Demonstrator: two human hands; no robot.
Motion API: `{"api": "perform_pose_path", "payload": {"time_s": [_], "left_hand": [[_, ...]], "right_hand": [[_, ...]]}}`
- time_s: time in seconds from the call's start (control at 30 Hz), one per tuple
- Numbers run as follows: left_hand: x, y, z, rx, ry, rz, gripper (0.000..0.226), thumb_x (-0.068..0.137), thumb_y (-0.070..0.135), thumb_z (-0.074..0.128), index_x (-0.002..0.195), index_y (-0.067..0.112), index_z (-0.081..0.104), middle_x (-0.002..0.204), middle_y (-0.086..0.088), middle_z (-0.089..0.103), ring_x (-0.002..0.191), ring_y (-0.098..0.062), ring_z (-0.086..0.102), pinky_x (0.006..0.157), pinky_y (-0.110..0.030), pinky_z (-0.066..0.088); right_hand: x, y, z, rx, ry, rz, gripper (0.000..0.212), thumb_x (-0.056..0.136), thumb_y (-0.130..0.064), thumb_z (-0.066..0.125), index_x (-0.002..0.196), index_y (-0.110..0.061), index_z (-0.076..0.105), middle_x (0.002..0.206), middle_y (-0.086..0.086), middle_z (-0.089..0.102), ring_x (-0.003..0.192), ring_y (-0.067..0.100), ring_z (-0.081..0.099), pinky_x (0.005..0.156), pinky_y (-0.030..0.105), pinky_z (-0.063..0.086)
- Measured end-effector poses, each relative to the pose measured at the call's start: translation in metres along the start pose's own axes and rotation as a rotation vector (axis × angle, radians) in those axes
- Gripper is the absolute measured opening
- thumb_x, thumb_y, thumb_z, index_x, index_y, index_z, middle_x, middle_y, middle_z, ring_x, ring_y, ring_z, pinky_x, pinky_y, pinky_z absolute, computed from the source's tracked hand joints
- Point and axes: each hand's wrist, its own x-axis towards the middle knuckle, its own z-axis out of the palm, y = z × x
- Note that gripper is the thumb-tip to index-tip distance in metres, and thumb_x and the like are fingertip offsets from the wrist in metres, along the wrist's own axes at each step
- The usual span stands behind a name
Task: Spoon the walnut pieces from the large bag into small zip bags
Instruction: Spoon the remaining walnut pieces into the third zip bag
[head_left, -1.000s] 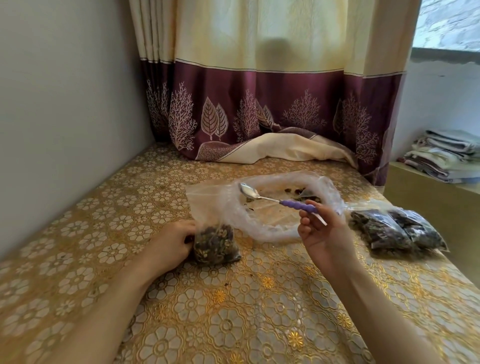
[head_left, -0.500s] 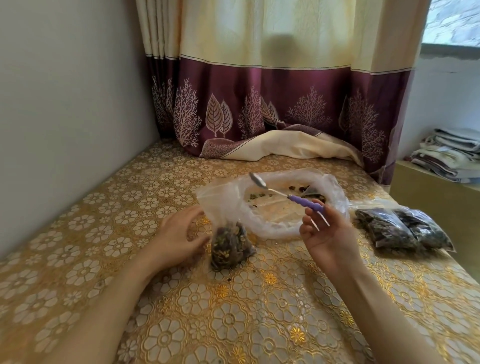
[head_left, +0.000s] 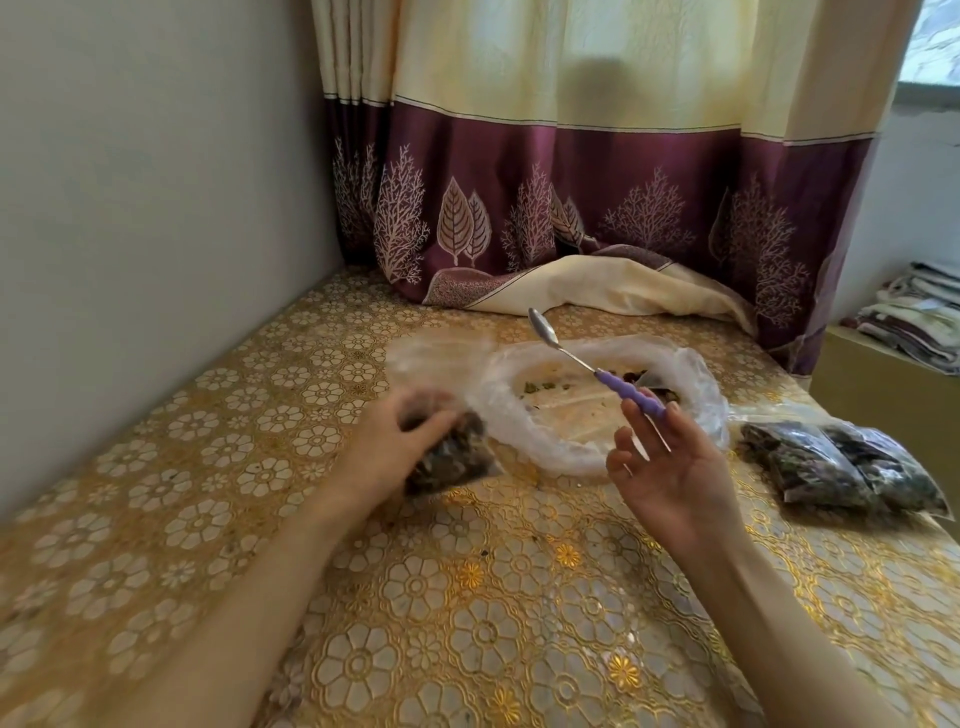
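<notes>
Spoon (head_left: 592, 364) up in the right hand (head_left: 670, 467), purple handle pinched at the fingertips, other fingers spread loosely, bowl tilted up and away over the big bag (head_left: 550, 447). Looks empty, that bowl. Big bag lying open on the gold flowered cloth (head_left: 467, 597), rim rolled wide, only a few dark walnut bits (head_left: 626, 375) and crumbs left at its far side, just behind the spoon handle. Left hand (head_left: 384, 452) curled over the small zip bag (head_left: 452, 457), fingers wrapped round its upper part, dark filled bottom poking out to the right of the fingers, touching the big bag's near-left rim. Blurred there, so exact finger placement hard to tell. Two filled bags (head_left: 836, 467) lying side by side well to the right, near the edge.

No brand, label or writing readable anywhere.

Against half a second ago: left hand now closed on the small bag instead of merely reaching beside it, bag tipped over toward the right; spoon lifted higher and angled more steeply.
</notes>
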Motion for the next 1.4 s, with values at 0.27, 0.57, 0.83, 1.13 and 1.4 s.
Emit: {"api": "perform_pose_path", "payload": {"time_s": [0.27,0.57,0.83,1.13,1.4], "left_hand": [[0.012,-0.02,-0.061,-0.318,0.362,-0.221,0.019,0.086,0.036,0.058,0.085,0.016,0.059,0.095,-0.011,0.064,0.081,-0.027,0.066,0.068,-0.041,0.056],[0.009,-0.03,-0.082,-1.0,0.221,-0.311,0.019,0.064,0.024,0.056,0.079,0.014,0.052,0.065,0.001,0.055,0.052,-0.01,0.054,0.048,-0.018,0.049],[0.003,-0.02,-0.074,-1.113,0.011,-0.185,0.045,0.035,0.021,0.083,0.069,0.014,0.055,0.056,0.002,0.052,0.048,-0.011,0.049,0.05,-0.018,0.048],[0.006,-0.028,-0.092,-1.276,0.077,-0.103,0.055,0.023,0.015,0.085,0.069,0.016,0.054,0.056,0.003,0.052,0.049,-0.01,0.049,0.047,-0.019,0.047],[0.006,-0.029,-0.096,-1.248,0.136,-0.089,0.075,0.016,0.014,0.086,0.079,0.014,0.047,0.057,0.002,0.049,0.048,-0.011,0.047,0.046,-0.019,0.045]], "right_hand": [[0.003,0.005,-0.001,-0.033,0.042,0.002,0.028,0.094,-0.028,0.049,0.085,-0.011,0.068,0.069,0.003,0.065,0.056,0.011,0.059,0.049,0.02,0.048],[0.006,0.008,-0.003,-0.12,0.089,0.018,0.029,0.097,-0.03,0.044,0.082,-0.01,0.058,0.062,0.004,0.062,0.048,0.011,0.057,0.046,0.02,0.046],[0.003,0.009,0.002,-0.157,0.091,0.078,0.036,0.097,-0.03,0.043,0.065,-0.013,0.046,0.054,0.0,0.041,0.046,0.012,0.041,0.043,0.019,0.041],[0.019,-0.004,0.09,-1.098,-0.271,0.144,0.025,0.097,-0.022,0.048,0.079,-0.007,0.055,0.056,-0.003,0.047,0.039,0.006,0.039,0.036,0.017,0.033],[0.037,0.103,0.143,-2.084,-0.783,-0.011,0.015,0.092,-0.008,0.045,0.083,-0.013,0.056,0.092,0.004,0.062,0.08,0.02,0.058,0.064,0.022,0.047]]}}
